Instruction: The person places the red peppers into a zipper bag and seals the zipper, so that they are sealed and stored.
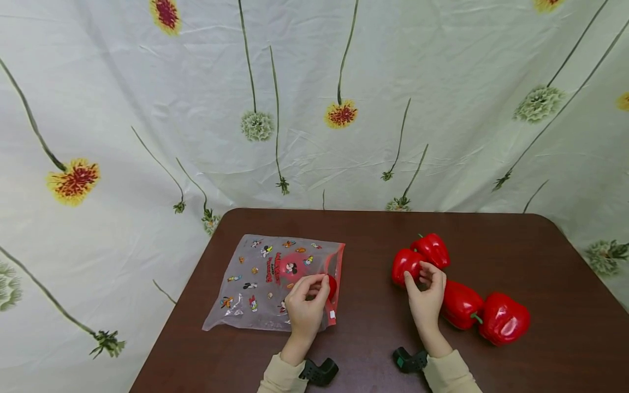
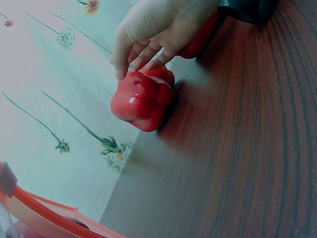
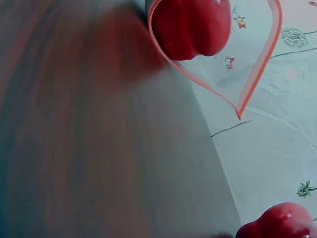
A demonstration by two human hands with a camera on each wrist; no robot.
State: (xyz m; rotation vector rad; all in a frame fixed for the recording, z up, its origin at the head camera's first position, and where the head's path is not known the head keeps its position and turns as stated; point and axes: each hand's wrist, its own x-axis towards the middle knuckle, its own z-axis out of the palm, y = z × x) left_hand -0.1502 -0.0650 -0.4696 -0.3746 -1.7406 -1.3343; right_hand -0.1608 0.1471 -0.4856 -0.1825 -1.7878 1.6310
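In the head view, the left hand pinches the rim of a printed bag on the counter; the right hand's fingers spread over a red pepper, near three other peppers. The left wrist view shows them at its top, contact unclear. In the right wrist view, a bagged pepper sits inside the open mouth.

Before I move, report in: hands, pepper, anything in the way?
Left hand pinching bag at its open mouth. Right hand at red pepper, grip unclear. Second pepper just inside the mouth, may crowd the way in.
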